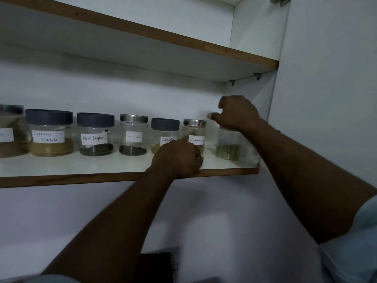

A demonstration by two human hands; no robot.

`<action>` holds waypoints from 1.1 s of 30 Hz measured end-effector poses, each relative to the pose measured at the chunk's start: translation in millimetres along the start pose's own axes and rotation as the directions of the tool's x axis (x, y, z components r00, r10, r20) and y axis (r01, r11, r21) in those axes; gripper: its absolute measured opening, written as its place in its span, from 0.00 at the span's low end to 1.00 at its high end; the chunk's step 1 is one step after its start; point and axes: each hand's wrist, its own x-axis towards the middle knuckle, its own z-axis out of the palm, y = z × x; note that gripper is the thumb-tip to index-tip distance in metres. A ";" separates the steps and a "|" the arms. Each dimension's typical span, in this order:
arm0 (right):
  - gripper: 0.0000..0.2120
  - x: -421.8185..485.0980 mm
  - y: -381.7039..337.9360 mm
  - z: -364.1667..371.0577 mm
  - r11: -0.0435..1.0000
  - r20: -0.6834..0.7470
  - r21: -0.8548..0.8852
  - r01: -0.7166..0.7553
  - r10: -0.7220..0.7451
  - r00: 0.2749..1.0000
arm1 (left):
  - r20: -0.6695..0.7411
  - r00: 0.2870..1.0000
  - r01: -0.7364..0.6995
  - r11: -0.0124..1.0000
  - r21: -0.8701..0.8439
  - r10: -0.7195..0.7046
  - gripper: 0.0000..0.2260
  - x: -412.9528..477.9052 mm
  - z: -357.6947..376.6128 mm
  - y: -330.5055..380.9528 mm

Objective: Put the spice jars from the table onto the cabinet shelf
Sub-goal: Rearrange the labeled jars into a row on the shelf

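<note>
Several labelled glass spice jars stand in a row on the white cabinet shelf [85,166]: Garam Masala [50,132], Black Pepper [95,134], Cloves [133,137], Coriander [164,129] and Cinnamon [194,131]. At the row's right end stands a jar of green herbs [227,148]. My right hand [236,114] rests over its lid, fingers curled around the top. My left hand [179,158] is closed low in front of the Coriander and Cinnamon jars, touching the base of the Cinnamon jar; whether it grips the jar is unclear.
A partly cut-off jar [11,131] stands at the far left. The upper shelf [163,37] hangs above the jars. The cabinet's side wall [263,103] closes the shelf just right of the herb jar. A dark object [155,266] lies below.
</note>
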 end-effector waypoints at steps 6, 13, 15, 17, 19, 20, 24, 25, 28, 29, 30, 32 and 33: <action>0.41 -25.2 20.2 24.5 0.980 0.174 -0.189 -0.070 0.103 0.979 | 0.184 0.981 -0.046 0.994 -0.099 0.064 0.20 5.3 3.6 -3.3; 0.28 -11.2 32.7 15.7 0.976 0.352 0.164 -0.143 0.077 0.933 | 0.203 0.976 -0.054 0.991 -0.119 0.078 0.22 8.7 3.4 1.2; 0.25 -7.6 36.4 16.7 0.962 0.335 0.230 -0.147 0.064 0.940 | 0.203 0.976 -0.056 0.991 -0.122 0.080 0.21 9.7 2.7 1.5; 0.26 -9.7 37.7 23.0 0.951 0.251 0.269 -0.154 0.085 0.964 | 0.199 0.977 -0.055 0.991 -0.122 0.079 0.21 10.9 2.7 1.6; 0.31 -13.3 36.3 31.7 0.972 0.166 0.189 -0.136 0.105 0.981 | 0.202 0.976 -0.057 0.991 -0.121 0.081 0.21 11.2 3.4 1.8; 0.33 -14.1 35.1 35.0 0.981 0.145 0.148 -0.127 0.106 0.984 | 0.206 0.975 -0.059 0.991 -0.119 0.083 0.21 11.2 3.8 1.9; 0.23 -4.7 32.1 26.7 0.973 0.270 0.207 -0.106 0.047 0.962 | 0.205 0.975 -0.069 0.992 -0.106 0.090 0.21 11.1 4.3 2.7; 0.21 -1.8 31.9 22.2 0.975 0.302 0.199 -0.100 0.036 0.953 | 0.202 0.975 -0.074 0.992 -0.103 0.094 0.20 11.1 4.8 2.4; 0.20 0.6 30.8 18.5 0.985 0.280 0.157 -0.065 0.018 0.960 | 0.196 0.976 -0.078 0.992 -0.098 0.096 0.20 11.1 5.8 0.2; 0.22 -1.1 30.3 20.4 0.985 0.251 0.162 -0.059 0.017 0.968 | 0.198 0.976 -0.077 0.992 -0.097 0.095 0.20 11.4 5.9 -0.6; 0.24 -4.0 29.6 23.8 0.985 0.213 0.165 -0.058 0.022 0.977 | 0.202 0.975 -0.075 0.993 -0.095 0.093 0.20 11.4 6.0 -1.2; 0.26 -10.1 28.9 31.6 0.988 0.131 0.145 -0.049 0.030 0.991 | 0.202 0.975 -0.080 0.993 -0.084 0.096 0.20 11.6 5.8 -1.0; 0.25 -11.4 29.3 34.6 0.989 0.107 0.140 -0.039 0.024 0.994 | 0.197 0.975 -0.090 0.993 -0.074 0.103 0.20 11.9 5.1 -0.5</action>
